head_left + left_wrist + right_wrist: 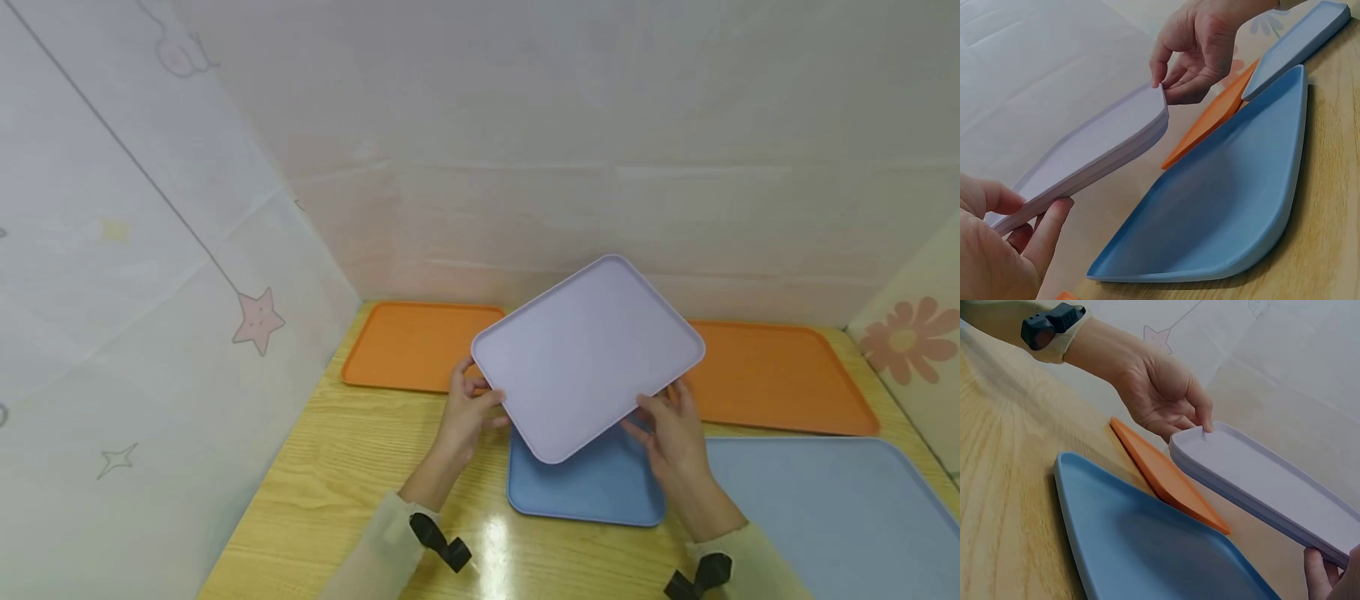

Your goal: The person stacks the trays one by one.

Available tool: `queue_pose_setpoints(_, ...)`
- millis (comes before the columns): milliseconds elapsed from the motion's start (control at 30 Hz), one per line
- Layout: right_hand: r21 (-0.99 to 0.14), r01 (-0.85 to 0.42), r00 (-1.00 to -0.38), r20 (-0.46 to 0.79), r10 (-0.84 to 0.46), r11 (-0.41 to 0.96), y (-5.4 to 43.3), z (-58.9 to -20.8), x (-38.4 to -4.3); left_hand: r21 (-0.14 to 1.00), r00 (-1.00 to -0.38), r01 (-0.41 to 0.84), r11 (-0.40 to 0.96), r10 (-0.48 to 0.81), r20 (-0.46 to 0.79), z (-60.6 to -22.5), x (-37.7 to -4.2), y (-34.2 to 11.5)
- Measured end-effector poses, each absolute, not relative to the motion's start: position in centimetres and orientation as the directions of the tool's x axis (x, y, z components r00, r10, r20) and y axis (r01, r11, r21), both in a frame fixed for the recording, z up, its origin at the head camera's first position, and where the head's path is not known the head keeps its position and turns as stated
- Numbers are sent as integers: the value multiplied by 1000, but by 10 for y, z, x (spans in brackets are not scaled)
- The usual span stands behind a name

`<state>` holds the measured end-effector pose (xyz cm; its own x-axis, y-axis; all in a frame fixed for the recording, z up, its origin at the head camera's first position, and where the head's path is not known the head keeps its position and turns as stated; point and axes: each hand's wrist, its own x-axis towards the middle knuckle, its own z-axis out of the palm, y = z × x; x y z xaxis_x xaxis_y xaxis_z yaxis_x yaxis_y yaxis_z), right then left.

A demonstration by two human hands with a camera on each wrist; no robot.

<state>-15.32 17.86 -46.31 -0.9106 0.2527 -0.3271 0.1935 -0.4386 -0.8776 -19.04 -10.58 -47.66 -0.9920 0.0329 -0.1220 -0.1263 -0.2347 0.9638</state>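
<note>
Both wrist straps sit nearest; I see the lilac tray (587, 357) held aloft over the small blue tray (592, 487)
Left hand (467, 414) pinches its 9 o'clock corner, right hand (673, 425) its 4 o'clock edge; lowering it level and squared looks next, I'd judge

Left hand (1163, 400) gripping far corner of lilac tray (1266, 484), thumb lying on rim. Tray hanging tilted, clear of desk (997, 487). Right hand (1329, 575) fingertips showing under near edge, bottom right. Blue tray (1147, 550) lying on desk below. Orange tray (1166, 478) resting just beyond it.
</note>
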Motion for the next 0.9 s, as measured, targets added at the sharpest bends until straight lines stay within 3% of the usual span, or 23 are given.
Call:
queue_pose_setpoints(200, -871, 204, -924, -322, 207, -446, 190, -465, -154, 957, -987, -148, -250, 93, -128, -478, -189, -110)
queue_pose_setpoints(367, -887, 222, -956, -279, 88, -404, 206, -468, -154, 964, -976, -184, -191, 155, -155, -472, -191, -125)
queue_pose_setpoints(667, -944, 256, -964, -234, -126, -206, 232, -468, -153, 986, -935, -161, 47, 314, -168, -454, -200, -145)
queue_pose_setpoints(900, -967, 244, -951, -223, -214, -75, 240, -468, -156, 983, -906, -133, 130, 385, -174, -448, -204, -144)
